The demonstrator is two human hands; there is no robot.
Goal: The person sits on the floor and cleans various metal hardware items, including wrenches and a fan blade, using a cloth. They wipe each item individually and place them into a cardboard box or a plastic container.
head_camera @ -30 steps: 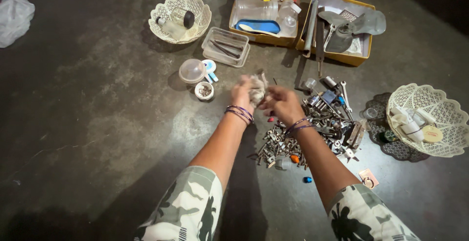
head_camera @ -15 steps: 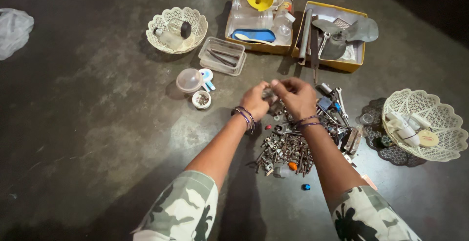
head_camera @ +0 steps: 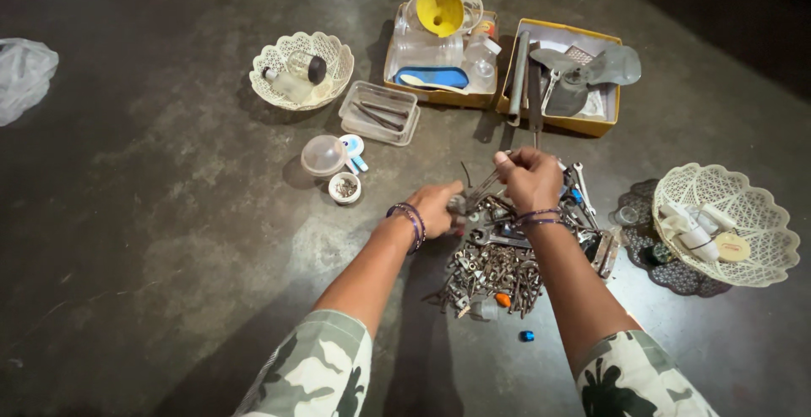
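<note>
**Hands over the hardware pile**

Our right hand [head_camera: 530, 179] pinches a thin wire [head_camera: 481, 187] above the heap of screws and bolts [head_camera: 494, 267]; our left hand [head_camera: 438, 206] grips a small metal piece at the heap's near edge. Bare floor [head_camera: 169, 214] lies open to the left. A small cup [head_camera: 345, 187], clear tray [head_camera: 379, 113] and yellow boxes [head_camera: 562, 79] crowd ahead.
</note>
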